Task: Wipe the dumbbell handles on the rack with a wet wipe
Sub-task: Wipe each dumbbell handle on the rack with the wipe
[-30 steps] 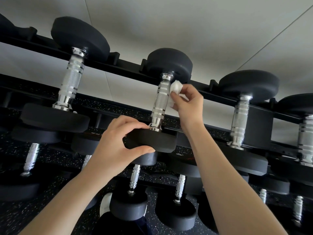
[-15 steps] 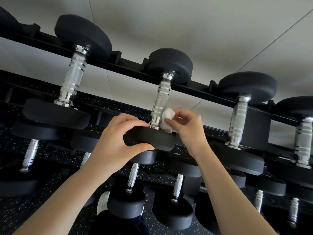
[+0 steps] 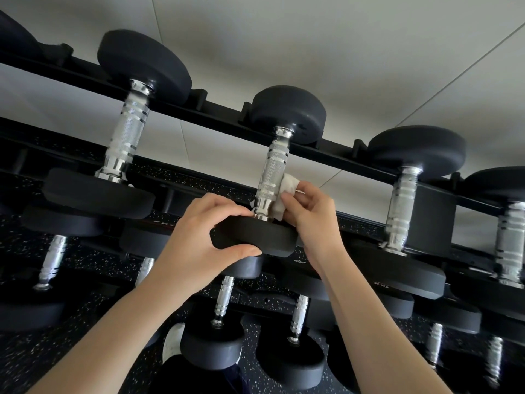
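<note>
Wipe (image 3: 285, 196) barely shifted; crumpled white against knurled chrome handle (image 3: 272, 172).

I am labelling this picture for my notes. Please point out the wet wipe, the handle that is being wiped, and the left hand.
wet wipe (image 3: 285, 194), head view, on the bunched white middle.
handle (image 3: 272, 172), head view, on the knurled middle section.
left hand (image 3: 199, 237), head view, on the back of the hand.

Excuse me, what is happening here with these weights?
A person is cleaning dumbbells on a black rack. The left hand grips the near head of the middle dumbbell on the top row. The right hand presses a white wet wipe against the lower part of its metal handle. The neighbouring dumbbells are not being touched.
</note>
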`<state>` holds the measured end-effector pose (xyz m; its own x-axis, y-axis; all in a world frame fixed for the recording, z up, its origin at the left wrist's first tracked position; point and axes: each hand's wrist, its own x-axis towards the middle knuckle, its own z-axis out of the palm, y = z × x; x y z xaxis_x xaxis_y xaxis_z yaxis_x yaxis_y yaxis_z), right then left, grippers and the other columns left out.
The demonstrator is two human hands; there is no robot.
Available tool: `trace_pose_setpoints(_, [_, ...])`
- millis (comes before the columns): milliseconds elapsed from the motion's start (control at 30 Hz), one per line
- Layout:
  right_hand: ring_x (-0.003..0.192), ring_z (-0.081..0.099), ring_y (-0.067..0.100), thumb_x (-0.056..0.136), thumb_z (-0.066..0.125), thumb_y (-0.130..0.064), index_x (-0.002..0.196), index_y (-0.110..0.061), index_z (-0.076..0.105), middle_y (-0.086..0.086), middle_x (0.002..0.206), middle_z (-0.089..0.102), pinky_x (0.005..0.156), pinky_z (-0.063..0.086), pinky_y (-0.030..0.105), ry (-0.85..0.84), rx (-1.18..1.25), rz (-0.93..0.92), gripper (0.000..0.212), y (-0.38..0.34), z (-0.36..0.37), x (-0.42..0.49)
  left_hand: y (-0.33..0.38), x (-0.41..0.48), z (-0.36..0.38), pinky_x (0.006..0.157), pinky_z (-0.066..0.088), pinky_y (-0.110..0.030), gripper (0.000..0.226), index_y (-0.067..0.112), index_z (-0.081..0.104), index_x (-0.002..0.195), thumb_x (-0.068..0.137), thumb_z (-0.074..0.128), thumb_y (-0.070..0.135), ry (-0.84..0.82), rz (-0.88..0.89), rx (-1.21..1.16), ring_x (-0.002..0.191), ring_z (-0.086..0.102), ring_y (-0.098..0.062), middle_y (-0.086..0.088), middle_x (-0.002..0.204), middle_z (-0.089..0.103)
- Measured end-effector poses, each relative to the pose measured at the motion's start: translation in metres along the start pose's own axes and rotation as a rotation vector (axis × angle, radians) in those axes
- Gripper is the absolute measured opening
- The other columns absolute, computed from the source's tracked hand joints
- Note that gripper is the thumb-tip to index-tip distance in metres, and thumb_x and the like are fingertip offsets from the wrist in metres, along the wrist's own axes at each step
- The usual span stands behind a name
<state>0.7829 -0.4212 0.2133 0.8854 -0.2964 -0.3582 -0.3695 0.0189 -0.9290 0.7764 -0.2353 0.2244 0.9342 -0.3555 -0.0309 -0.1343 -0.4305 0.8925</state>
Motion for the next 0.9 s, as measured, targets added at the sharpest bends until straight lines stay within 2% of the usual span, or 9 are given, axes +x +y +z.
trace_pose_setpoints(100, [0.095, 0.064, 0.042, 0.093, 0.055, -0.007, 0.094, -0.011, 0.067, 0.02, 0.099, 0.069, 0.088, 0.05, 0.056, -0.004, 0.07, 0.025, 0.013, -0.002, 0.002, 0.004, 0.0, 0.0, 0.0, 0.086, 0.036, -0.012, 0.043, 0.043, 0.063, 0.099, 0.058, 0.066, 0.056, 0.003, 0.0, -0.002, 0.105, 0.05, -0.004, 0.02, 0.105, 0.054])
trace_pose_setpoints(167, [0.097, 0.063, 0.046, 0.094, 0.053, -0.007, 0.098, -0.004, 0.066, 0.026, 0.103, 0.066, 0.088, 0.051, 0.054, 0.002, 0.127, 0.065, 0.014, -0.003, 0.0, 0.007, -0.001, 0.0, 0.0, 0.087, 0.037, -0.014, 0.044, 0.041, 0.064, 0.1, 0.059, 0.066, 0.055, 0.002, -0.004, 0.0, 0.106, 0.05, -0.006, 0.02, 0.105, 0.054])
trace_pose_setpoints(267, [0.098, 0.064, 0.043, 0.095, 0.051, -0.008, 0.106, -0.001, 0.063, 0.025, 0.107, 0.066, 0.087, 0.053, 0.048, -0.045, 0.185, 0.104, 0.018, -0.002, -0.002, 0.008, -0.001, 0.0, 0.0, 0.086, 0.038, -0.014, 0.044, 0.04, 0.065, 0.1, 0.059, 0.066, 0.055, -0.002, -0.004, 0.008, 0.105, 0.051, -0.007, 0.019, 0.104, 0.054])
trace_pose_setpoints(400, [0.092, 0.064, 0.038, 0.096, 0.048, -0.01, 0.103, -0.004, 0.062, 0.025, 0.106, 0.066, 0.081, 0.055, 0.037, -0.126, 0.204, 0.146, 0.017, -0.001, -0.003, 0.003, -0.001, 0.001, 0.0, 0.085, 0.036, -0.012, 0.042, 0.041, 0.064, 0.099, 0.059, 0.066, 0.054, -0.003, 0.004, 0.011, 0.105, 0.05, -0.008, 0.019, 0.106, 0.053])
trace_pose_setpoints(500, [0.098, 0.063, 0.04, 0.098, 0.043, -0.008, 0.113, 0.003, 0.056, 0.027, 0.112, 0.064, 0.088, 0.053, 0.043, -0.127, 0.299, 0.152, 0.023, -0.005, -0.001, 0.011, -0.001, 0.001, -0.001, 0.086, 0.038, -0.015, 0.041, 0.041, 0.064, 0.098, 0.059, 0.067, 0.053, -0.01, 0.0, -0.002, 0.105, 0.051, -0.012, 0.017, 0.106, 0.054])
trace_pose_setpoints(600, [0.104, 0.063, 0.035, 0.099, 0.037, -0.007, 0.12, 0.005, 0.052, 0.023, 0.114, 0.064, 0.09, 0.053, 0.042, -0.13, 0.37, 0.128, 0.028, -0.017, 0.001, 0.024, -0.001, 0.001, -0.001, 0.086, 0.038, -0.015, 0.041, 0.041, 0.063, 0.099, 0.06, 0.066, 0.053, -0.021, -0.005, 0.004, 0.106, 0.05, -0.012, 0.018, 0.106, 0.053])
trace_pose_setpoints(700, [0.1, 0.064, 0.029, 0.101, 0.034, -0.013, 0.115, 0.002, 0.057, 0.018, 0.108, 0.065, 0.083, 0.055, 0.037, -0.108, 0.423, 0.093, 0.03, -0.031, 0.004, 0.039, -0.001, 0.002, -0.001, 0.087, 0.037, -0.016, 0.041, 0.04, 0.064, 0.099, 0.06, 0.066, 0.053, -0.024, -0.005, 0.016, 0.107, 0.05, -0.013, 0.017, 0.106, 0.054])
trace_pose_setpoints(800, [0.096, 0.065, 0.028, 0.102, 0.034, -0.013, 0.103, -0.002, 0.062, 0.017, 0.101, 0.066, 0.085, 0.054, 0.04, -0.076, 0.452, 0.093, 0.03, -0.035, 0.005, 0.046, -0.001, 0.002, -0.001, 0.087, 0.037, -0.016, 0.042, 0.039, 0.065, 0.099, 0.06, 0.066, 0.054, -0.025, -0.003, 0.017, 0.107, 0.05, -0.013, 0.015, 0.106, 0.054])
trace_pose_setpoints(900, [0.096, 0.066, 0.031, 0.101, 0.037, -0.014, 0.103, 0.0, 0.062, 0.02, 0.103, 0.066, 0.085, 0.055, 0.042, -0.071, 0.473, 0.112, 0.028, -0.03, 0.003, 0.044, -0.001, 0.002, -0.001, 0.087, 0.036, -0.014, 0.042, 0.038, 0.065, 0.099, 0.06, 0.065, 0.054, -0.022, 0.002, 0.016, 0.106, 0.05, -0.012, 0.018, 0.104, 0.053])
